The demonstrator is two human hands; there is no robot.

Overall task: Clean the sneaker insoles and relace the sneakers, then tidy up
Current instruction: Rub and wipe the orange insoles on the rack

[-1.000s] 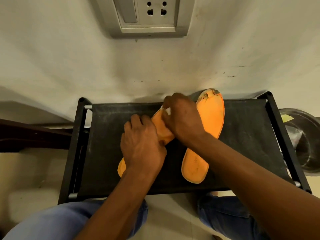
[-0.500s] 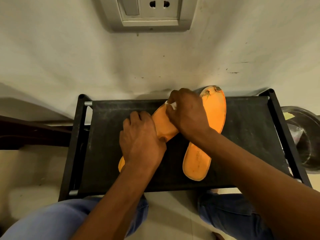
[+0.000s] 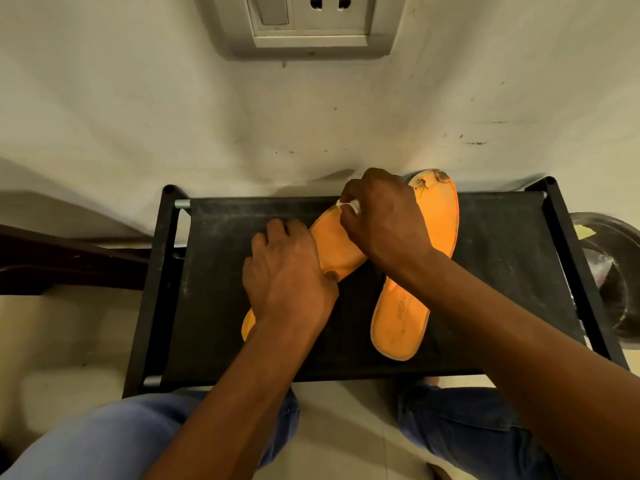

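Head view: 2 orange insoles lie on the black rack (image 3: 214, 306); the left insole (image 3: 334, 242) slants from near-left up to far-right. The left hand (image 3: 287, 271) presses flat on its middle. The right hand (image 3: 384, 223), nearer the toe end, pinches a small white wipe (image 3: 348, 204) there, so I judge strokes should run along that slant; the right insole (image 3: 438, 237) lies just beside.

Two insoles lie on the rack (image 3: 485, 271) top, rack against the wall (image 3: 138, 116). Left insole (image 3: 337, 245) angled, toe end toward the right insole (image 3: 401, 320), which lies just beside it. Left hand (image 3: 287, 275) on left insole middle; right hand (image 3: 384, 223) on its far end. Socket plate (image 3: 311, 26) on wall behind. Bowl (image 3: 620, 282) right of rack. Knees in front.
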